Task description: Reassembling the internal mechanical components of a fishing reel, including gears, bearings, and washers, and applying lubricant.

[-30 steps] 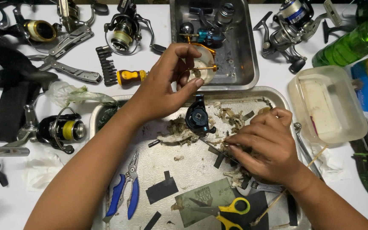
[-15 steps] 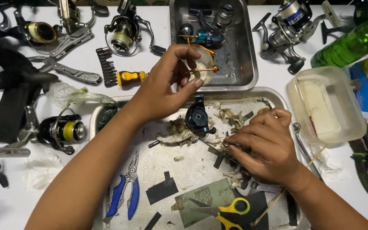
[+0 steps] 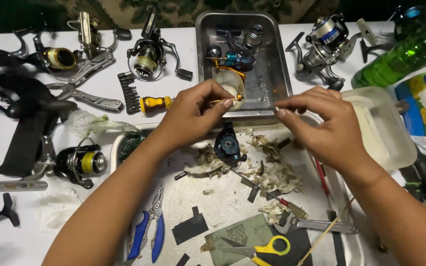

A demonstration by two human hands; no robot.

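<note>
Left hand (image 3: 193,116) pinching gold rod (image 3: 225,100) level, pointing right, right hand (image 3: 321,125) beside

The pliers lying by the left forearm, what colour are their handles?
Blue handles on the pliers, clearest in the head view.

2 bare forearms enter from the lower edge, no sleeves in view. The left hand (image 3: 193,116) and right hand (image 3: 321,125) wear no gloves. Fingernails are short and unpainted.
</note>
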